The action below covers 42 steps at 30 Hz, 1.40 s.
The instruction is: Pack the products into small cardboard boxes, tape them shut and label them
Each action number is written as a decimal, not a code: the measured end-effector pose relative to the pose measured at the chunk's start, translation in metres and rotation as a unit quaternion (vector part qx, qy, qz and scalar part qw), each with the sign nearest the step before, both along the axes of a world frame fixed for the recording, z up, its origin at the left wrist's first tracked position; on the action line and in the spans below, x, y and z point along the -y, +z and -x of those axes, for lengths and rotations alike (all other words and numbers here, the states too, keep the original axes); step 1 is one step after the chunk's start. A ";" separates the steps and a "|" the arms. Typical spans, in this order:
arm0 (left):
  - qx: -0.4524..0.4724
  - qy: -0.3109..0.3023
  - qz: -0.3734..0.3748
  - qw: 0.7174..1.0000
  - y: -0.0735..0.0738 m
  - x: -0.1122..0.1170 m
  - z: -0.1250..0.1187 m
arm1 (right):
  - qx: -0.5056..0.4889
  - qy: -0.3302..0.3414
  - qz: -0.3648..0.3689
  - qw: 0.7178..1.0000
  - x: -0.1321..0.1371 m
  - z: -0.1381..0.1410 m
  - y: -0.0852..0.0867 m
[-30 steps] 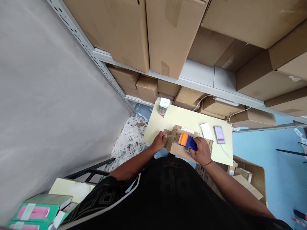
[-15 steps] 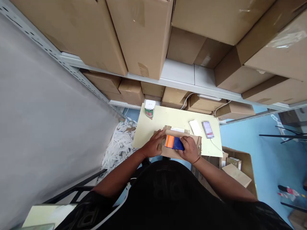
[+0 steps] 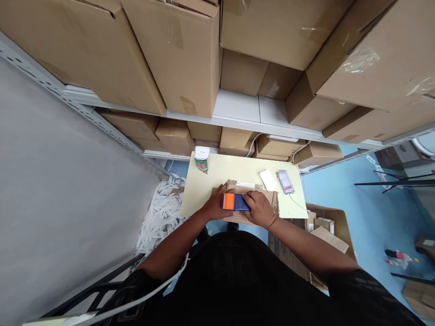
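A brown cardboard box with torn edges lies at the front edge of the pale yellow table. Over its top is a flat orange-and-blue object, its orange end to the left; its exact kind is unclear. My right hand is closed on the blue end, fingers curled over it. My left hand grips the box's left end, its fingers along the far corner and its thumb by the orange end. A white label shows on the box's far side.
A small white-and-green carton, a white pad and a phone with a cable lie on the table. Shelves of cartons rise behind. White paper scraps cover the floor left; an open carton stands right.
The orange-and-blue object has shifted left across the box and turned more level, its orange end now beside my left hand. The camera view has also moved slightly.
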State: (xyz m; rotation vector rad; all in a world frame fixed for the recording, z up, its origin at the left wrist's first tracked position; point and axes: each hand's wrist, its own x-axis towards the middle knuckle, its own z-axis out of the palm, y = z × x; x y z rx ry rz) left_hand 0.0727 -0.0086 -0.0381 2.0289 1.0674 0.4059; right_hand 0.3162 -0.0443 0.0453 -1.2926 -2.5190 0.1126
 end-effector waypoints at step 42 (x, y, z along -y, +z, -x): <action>-0.145 0.002 -0.001 0.989 0.018 -0.015 -0.018 | 0.229 -0.080 0.227 0.943 0.013 -0.284 -0.059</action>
